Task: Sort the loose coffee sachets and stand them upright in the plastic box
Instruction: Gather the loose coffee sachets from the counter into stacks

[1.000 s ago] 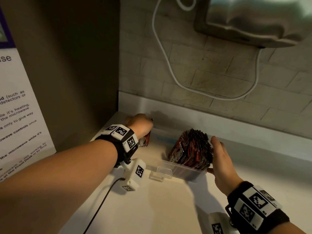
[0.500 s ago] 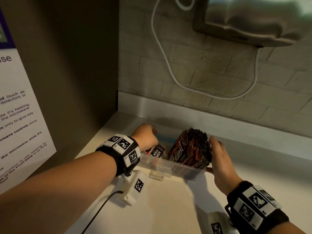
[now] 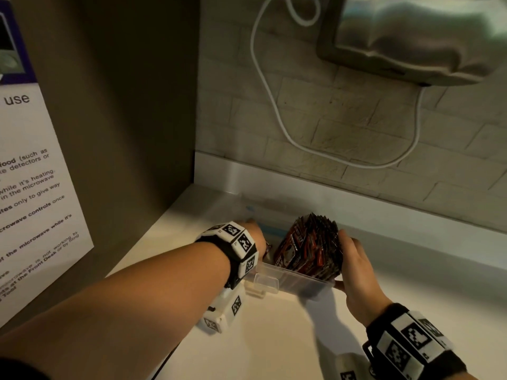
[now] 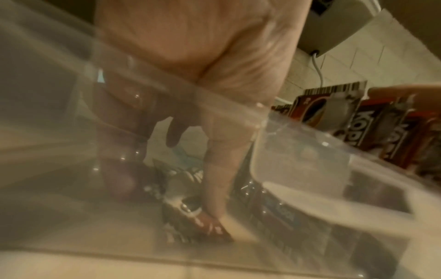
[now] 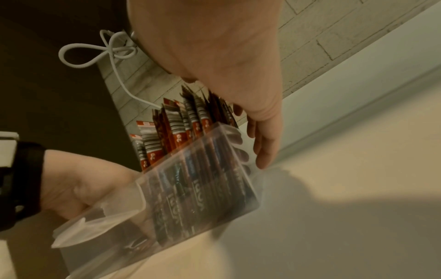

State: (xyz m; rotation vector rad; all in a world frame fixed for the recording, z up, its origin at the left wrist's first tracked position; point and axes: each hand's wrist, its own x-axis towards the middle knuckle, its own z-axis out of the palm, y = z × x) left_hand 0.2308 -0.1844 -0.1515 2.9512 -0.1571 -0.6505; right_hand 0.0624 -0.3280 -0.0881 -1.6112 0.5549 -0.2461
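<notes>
The clear plastic box sits near the back left corner of the worktop, close to the wall. A packed row of upright coffee sachets fills its right end, leaning a little leftward.

The right hand lies against the right side of that row with its fingers nearly straight, bracing the sachets; it grips nothing.

The left hand reaches down into the empty left end of the box. In the left wrist view its fingers point downward and a fingertip presses on a loose sachet lying flat on the box floor; the blur through the plastic hides whether the sachet is pinched.

To do this step well, I judge the left hand should lift the flat sachet by one short edge, turn it upright, and slide it against the row. Meanwhile the right hand should keep the row from fanning out or toppling into the gap.
</notes>
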